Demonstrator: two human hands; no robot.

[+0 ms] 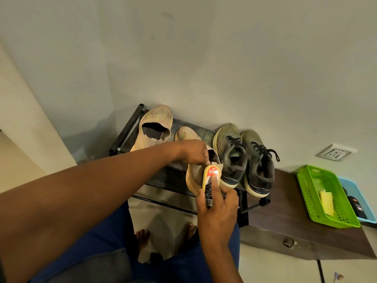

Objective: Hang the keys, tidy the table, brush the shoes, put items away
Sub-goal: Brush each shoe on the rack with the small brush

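On the dark shoe rack (163, 176) stand two beige slip-on shoes and a pair of dark green laced sneakers (244, 158). My left hand (194, 152) grips the collar of the nearer beige shoe (195, 174) and tilts it up. My right hand (218, 205) holds a yellow shoe-polish sponge applicator (211, 178) with a red label against that shoe's heel. The other beige shoe (155, 127) lies at the rack's back left.
A dark wooden table (285, 201) with a drawer knob stands right of the rack, carrying a green basket (306, 193) and a blue basket (365, 201) with small items. A wall socket (334, 153) sits above. My bare feet (142, 235) show on the floor below.
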